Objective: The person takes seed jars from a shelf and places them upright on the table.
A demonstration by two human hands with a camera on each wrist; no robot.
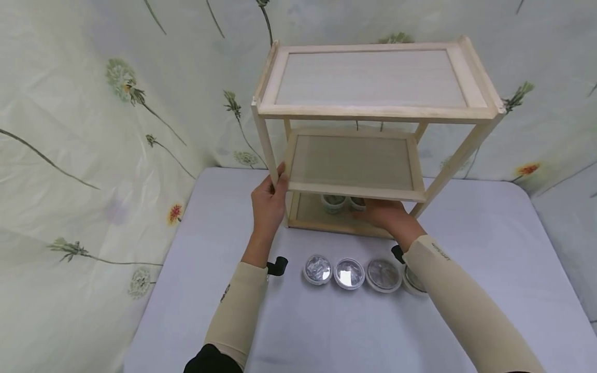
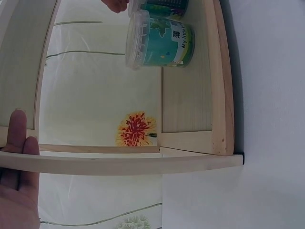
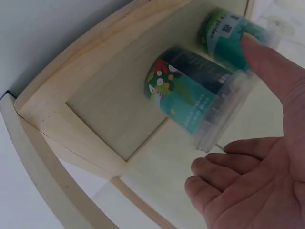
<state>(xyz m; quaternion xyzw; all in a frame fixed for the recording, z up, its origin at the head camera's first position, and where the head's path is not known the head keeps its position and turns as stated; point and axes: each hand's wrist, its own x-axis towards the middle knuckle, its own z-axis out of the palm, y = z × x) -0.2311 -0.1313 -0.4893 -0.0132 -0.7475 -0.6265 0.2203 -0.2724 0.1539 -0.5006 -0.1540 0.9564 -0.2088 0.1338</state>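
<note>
A three-tier wooden shelf (image 1: 270, 111) stands on the table. My left hand (image 1: 269, 202) grips its left front post, with fingers (image 2: 18, 131) showing past the wood in the left wrist view. Two clear-lidded plastic cups with teal printed labels are on the bottom tier: a left cup (image 2: 164, 43) and a right cup (image 3: 188, 90). My right hand (image 1: 384, 215) reaches in under the middle tier. In the right wrist view it is open beside the right cup, thumb and fingers spread apart around the lid side. The middle tier partly covers the cups from above.
Several round lidded cups stand in a row before the shelf, among them a left-end cup (image 1: 318, 270) and a larger one (image 1: 384, 274); my right forearm partly covers the last. A pale cloth covers the table (image 1: 326, 331). Flower-printed sheeting (image 1: 93, 207) hangs behind and left.
</note>
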